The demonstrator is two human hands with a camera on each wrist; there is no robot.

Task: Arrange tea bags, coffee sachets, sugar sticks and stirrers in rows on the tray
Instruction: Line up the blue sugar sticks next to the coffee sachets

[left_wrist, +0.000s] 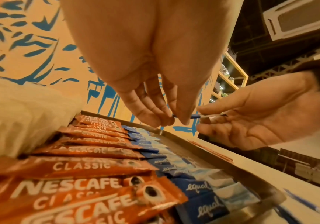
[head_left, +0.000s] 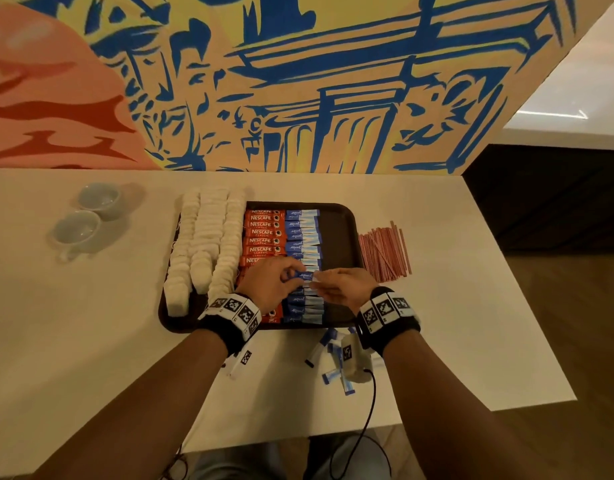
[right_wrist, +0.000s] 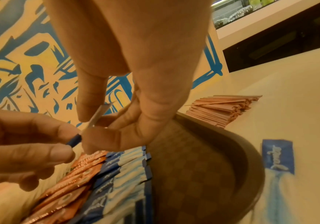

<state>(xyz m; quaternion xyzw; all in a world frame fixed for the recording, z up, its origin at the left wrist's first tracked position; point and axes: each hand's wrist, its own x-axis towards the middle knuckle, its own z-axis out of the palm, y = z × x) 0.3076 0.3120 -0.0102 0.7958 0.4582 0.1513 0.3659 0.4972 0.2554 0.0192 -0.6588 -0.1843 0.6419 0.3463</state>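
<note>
Both hands, the left hand [head_left: 276, 277] and right hand [head_left: 343, 289], pinch one sugar stick [head_left: 307, 276] above the tray [head_left: 347, 230]'s blue row; lowered carelessly, it could knock neighbouring sticks crooked.

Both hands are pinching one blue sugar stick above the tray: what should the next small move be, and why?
Probably lower the sugar stick, pinched by the left hand and right hand, flat into the blue row on the tray; loose sticks and stirrers still wait outside it.
</note>
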